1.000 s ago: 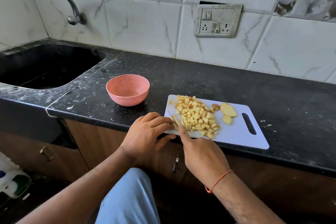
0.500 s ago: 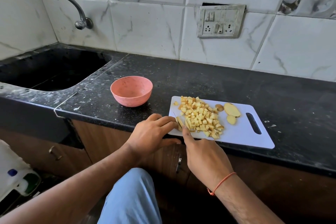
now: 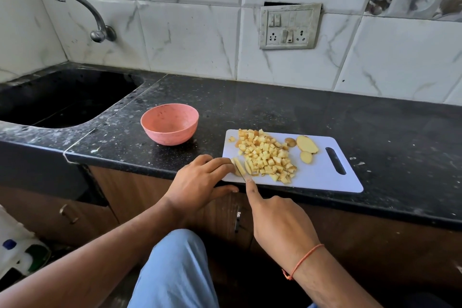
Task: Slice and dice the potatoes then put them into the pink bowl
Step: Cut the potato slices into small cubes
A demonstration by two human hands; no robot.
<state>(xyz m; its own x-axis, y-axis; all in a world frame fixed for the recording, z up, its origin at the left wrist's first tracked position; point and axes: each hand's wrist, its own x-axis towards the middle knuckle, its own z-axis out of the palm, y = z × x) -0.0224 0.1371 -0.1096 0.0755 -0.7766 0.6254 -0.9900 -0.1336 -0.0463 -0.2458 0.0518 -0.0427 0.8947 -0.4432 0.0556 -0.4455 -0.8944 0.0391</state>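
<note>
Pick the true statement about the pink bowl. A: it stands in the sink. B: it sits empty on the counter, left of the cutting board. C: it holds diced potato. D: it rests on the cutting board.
B: the pink bowl shows a bare inside and stands on the black counter, left of the white cutting board, where the diced potato lies.

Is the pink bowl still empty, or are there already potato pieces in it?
Empty. The pink bowl shows only its bare inside; the diced potato lies on the cutting board.

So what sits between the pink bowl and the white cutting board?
Nothing: in the head view only bare black countertop separates the pink bowl from the cutting board. The diced potato is all on the board.
</note>
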